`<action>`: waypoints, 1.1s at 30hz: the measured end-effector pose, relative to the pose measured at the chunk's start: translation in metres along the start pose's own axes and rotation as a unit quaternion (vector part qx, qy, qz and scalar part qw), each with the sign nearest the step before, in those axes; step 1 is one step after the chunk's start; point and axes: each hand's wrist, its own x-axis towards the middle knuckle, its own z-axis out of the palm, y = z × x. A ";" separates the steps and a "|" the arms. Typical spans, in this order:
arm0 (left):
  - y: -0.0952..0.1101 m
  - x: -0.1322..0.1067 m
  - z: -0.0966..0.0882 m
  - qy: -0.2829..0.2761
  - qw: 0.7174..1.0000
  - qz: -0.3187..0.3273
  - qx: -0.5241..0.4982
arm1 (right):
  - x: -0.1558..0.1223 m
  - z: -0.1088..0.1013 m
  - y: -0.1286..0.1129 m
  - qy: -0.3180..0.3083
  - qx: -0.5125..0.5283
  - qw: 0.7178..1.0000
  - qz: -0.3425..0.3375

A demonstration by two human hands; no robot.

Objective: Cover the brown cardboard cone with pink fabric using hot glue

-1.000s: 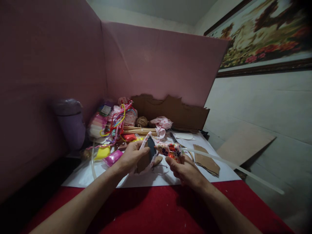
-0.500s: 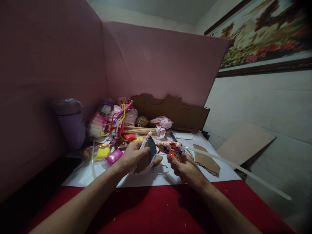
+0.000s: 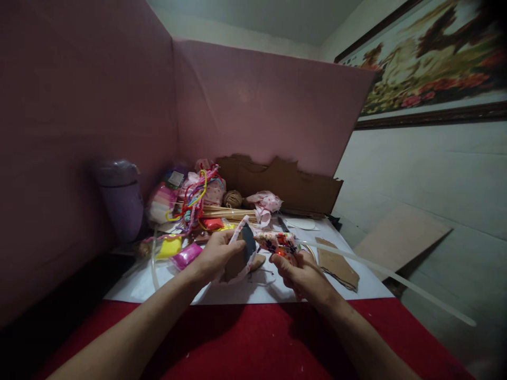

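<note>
My left hand (image 3: 224,254) is closed on a cardboard piece (image 3: 236,264) edged with pink-and-white fabric, with a dark patch on its upper part. In my right hand (image 3: 300,272) is a flower-patterned hot glue gun (image 3: 280,244), gripped by the handle, a small red light glowing on it. A long whitish glue stick (image 3: 396,277) sticks out of its back toward the right. The gun's nozzle points left, close to the fabric edge; whether they touch I cannot tell. Below and between the hands, a small brown cardboard piece (image 3: 257,262) lies on the white sheet (image 3: 182,287).
Behind my left hand lie yellow (image 3: 169,247) and magenta packets (image 3: 186,256), pipe cleaners (image 3: 194,200), wooden sticks (image 3: 225,212) and a twine ball (image 3: 233,199). Cardboard pieces (image 3: 336,264) rest at right. A torn cardboard strip (image 3: 285,184) stands at the back, and a purple container (image 3: 122,203) at left.
The whole view has shifted slightly as the head moved. Both hands keep the same hold, with the glue gun's nozzle still near the fabric edge.
</note>
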 end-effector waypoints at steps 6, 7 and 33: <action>0.004 -0.002 0.003 -0.027 0.999 0.001 -0.021 | 0.001 0.003 -0.007 -0.022 0.122 0.992 0.015; 0.005 -0.002 0.004 -0.025 0.999 -0.002 -0.023 | 0.000 0.003 -0.010 -0.023 0.146 0.989 0.019; -0.016 0.008 -0.025 0.094 0.922 -0.067 0.369 | -0.002 0.001 -0.019 -0.020 0.290 0.957 -0.004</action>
